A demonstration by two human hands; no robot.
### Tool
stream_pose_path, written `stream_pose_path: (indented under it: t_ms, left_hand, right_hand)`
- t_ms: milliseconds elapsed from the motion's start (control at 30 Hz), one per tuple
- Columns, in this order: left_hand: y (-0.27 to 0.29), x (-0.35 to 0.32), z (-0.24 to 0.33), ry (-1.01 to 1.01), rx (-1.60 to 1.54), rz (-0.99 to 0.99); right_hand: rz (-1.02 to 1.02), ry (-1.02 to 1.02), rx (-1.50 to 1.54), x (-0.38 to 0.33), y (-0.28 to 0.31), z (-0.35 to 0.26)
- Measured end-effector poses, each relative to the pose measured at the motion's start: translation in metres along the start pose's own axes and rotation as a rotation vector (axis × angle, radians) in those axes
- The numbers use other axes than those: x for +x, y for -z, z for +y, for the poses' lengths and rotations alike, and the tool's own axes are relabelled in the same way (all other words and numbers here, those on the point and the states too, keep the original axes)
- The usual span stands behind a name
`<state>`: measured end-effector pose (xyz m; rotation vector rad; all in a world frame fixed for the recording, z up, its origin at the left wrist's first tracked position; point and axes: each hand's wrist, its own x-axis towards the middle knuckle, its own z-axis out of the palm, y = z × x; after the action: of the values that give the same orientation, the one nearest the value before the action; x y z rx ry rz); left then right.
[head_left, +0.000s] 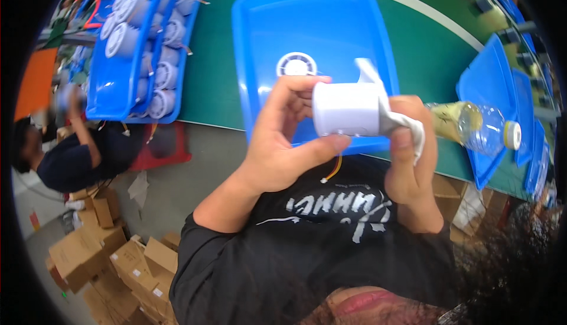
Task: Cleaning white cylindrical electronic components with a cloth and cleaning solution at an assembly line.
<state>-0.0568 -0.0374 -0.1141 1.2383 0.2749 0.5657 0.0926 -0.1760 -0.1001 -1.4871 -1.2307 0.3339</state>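
A white cylindrical housing (348,109) lies on its side between my hands, above the near part of a blue tray (307,24). My left hand (283,130) grips its left end between thumb and fingers. At the other end, my right hand (411,148) pinches a white cloth (407,125) that touches the housing; part of the cloth sticks up behind it. Thin coloured wires with a small connector (324,180) hang below the housing. In the tray sits a round white part with a dark slotted ring (296,65).
Stacked blue trays of white cylindrical parts (121,40) stand at left. A clear plastic bottle (487,127) lies at right beside tilted blue trays (490,83). Another person (88,148) works at far left. Cardboard boxes (136,266) cover the floor at lower left.
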Motion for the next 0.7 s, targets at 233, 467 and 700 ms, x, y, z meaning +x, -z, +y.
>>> stream_pose_path:
  t_ms: [233, 467, 700]
  left_hand:
    - [-0.004, 0.009, 0.001, 0.031, 0.041, -0.090]
    - [-0.017, 0.008, -0.001, -0.002, 0.115, -0.117]
    - [-0.008, 0.021, 0.000, -0.669, 1.040, -0.215]
  right_hand:
    - [-0.009, -0.302, 0.665, -0.012, 0.002, -0.004]
    - [0.023, 0.027, 0.045, -0.026, 0.001, 0.009]
    - [0.122, -0.570, 0.740, -0.017, -0.002, 0.012]
